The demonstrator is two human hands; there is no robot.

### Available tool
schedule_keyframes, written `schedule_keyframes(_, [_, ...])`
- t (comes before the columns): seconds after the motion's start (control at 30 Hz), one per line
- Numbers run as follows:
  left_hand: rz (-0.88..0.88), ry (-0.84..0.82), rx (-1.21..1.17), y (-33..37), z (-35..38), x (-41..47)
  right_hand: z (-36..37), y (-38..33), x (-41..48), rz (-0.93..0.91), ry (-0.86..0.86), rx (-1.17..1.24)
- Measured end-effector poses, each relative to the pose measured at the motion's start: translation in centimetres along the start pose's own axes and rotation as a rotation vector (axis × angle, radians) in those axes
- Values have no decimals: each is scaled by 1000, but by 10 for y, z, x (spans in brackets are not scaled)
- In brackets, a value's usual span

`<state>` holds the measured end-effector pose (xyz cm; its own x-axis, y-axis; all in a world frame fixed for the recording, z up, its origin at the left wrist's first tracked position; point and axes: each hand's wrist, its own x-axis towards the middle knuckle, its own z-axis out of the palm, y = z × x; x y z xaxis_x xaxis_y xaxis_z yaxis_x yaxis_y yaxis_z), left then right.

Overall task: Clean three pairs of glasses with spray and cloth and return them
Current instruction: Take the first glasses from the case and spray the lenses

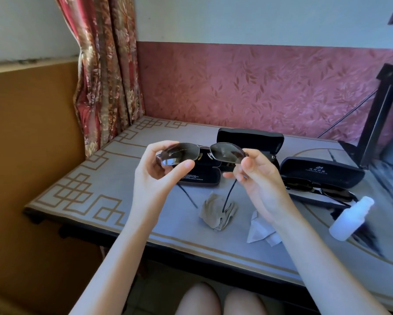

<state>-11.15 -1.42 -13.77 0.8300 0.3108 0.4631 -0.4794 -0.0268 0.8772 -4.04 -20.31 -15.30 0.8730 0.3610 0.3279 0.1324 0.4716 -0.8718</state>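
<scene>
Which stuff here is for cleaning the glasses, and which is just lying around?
For the job: sunglasses held by left hand and right hand, spray bottle, tan cloth, white wipe, second pair, left case, right case.
Just lying about: curtain, black stand.

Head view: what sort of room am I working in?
Likely a room in a home: a floral curtain, leaf-patterned pink wallpaper, and a table with a patterned cover.

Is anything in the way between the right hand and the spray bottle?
Nothing visible does. The spray bottle sits on the table to the right, in the open. But the right hand, like the left hand, is pinching the sunglasses.
</scene>
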Motion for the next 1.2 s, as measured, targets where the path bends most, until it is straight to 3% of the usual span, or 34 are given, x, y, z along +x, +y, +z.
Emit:
schedule_keyframes(0.2, [75,-9,250,6,-11,-1,-4,-15,-5,-66,18,-209])
schedule_keyframes(0.5, [113,-107,324,18,4,-12,-6,-41,-29,-109,85,-527])
schedule_keyframes(0.77, [200,-170,421,18,26,-29,-71,-66,-83,-360,546,-1118])
schedule_keyframes(0.87, [240,-193,454,19,36,-33,-86,-62,-106,-327,737,-1078])
schedule_keyframes(0.97, [262,-201,462,19,43,-36,-91,-58,-119,-202,834,-863])
schedule_keyframes(1.07, [269,-196,474,19,46,-38,-94,-53,-123,-86,825,-774])
schedule_keyframes(1.2, [266,-173,480,20,45,-40,-93,-50,-124,-15,767,-915])
